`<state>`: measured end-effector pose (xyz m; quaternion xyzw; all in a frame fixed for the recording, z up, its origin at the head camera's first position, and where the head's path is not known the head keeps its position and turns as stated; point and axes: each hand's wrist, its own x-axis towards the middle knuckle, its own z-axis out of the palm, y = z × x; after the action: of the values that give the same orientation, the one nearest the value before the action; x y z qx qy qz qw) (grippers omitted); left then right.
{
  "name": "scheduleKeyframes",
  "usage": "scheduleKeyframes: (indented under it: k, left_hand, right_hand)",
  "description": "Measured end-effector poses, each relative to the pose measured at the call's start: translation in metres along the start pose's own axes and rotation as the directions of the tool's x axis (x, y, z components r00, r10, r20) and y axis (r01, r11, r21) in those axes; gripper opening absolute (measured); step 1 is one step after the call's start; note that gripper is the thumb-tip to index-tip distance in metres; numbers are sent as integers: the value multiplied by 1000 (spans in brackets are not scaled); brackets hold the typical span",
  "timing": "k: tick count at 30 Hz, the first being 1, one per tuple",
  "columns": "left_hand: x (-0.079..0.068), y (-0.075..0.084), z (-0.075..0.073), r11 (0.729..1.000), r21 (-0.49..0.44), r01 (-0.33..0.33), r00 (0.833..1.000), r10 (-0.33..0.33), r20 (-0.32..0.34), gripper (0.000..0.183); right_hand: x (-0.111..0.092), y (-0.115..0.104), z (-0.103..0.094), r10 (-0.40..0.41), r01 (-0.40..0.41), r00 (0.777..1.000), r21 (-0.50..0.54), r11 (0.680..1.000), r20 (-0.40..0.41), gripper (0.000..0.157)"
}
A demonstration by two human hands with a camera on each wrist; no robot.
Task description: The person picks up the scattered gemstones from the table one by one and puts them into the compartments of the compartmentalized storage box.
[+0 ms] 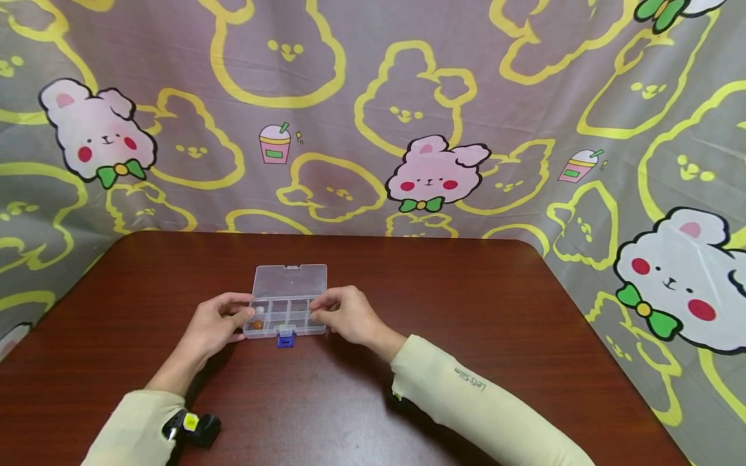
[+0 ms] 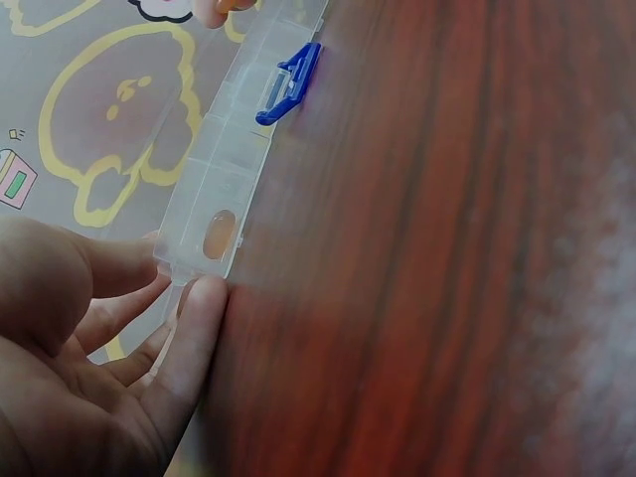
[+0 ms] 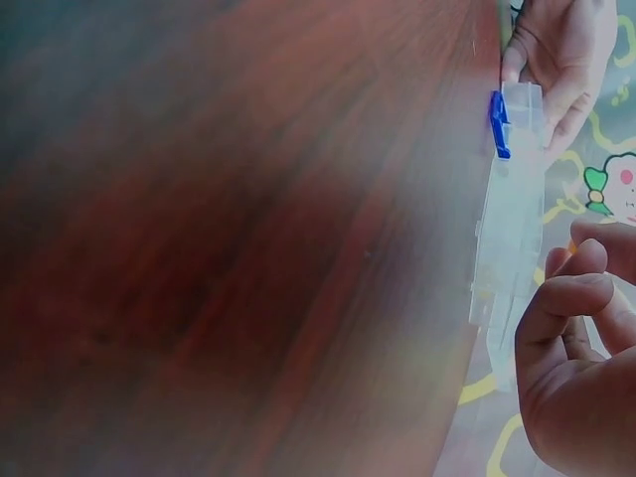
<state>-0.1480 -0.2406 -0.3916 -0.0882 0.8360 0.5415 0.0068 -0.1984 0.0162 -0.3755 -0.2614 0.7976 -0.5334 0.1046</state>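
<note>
A clear plastic compartment box (image 1: 289,323) sits on the table with its lid (image 1: 289,282) raised at the back and a blue latch (image 1: 285,338) on its front. My left hand (image 1: 214,323) grips the box's left end, thumb and fingers at the corner. In the left compartments are a small white round thing (image 1: 259,310) and an orange-brown one (image 1: 258,325), which shows through the wall as an oval (image 2: 220,236). Over the right compartments, my right hand (image 1: 350,315) pinches a small orange piece (image 3: 571,247), mostly hidden by the fingertips.
The dark red-brown wooden table (image 1: 466,310) extends around the box. Behind and beside it hangs a grey curtain (image 1: 338,129) with cartoon bears and rabbits. A black wrist camera (image 1: 201,428) is strapped at the left sleeve.
</note>
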Motion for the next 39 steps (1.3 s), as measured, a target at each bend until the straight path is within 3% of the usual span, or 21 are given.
scheduleKeyframes:
  k: [39]
  left_hand:
    - [0,-1,1,1000,-3,2,1000,-2,-6,35]
  right_hand:
    - [-4,3,-7,21,-21,1000,-52,998,8,8]
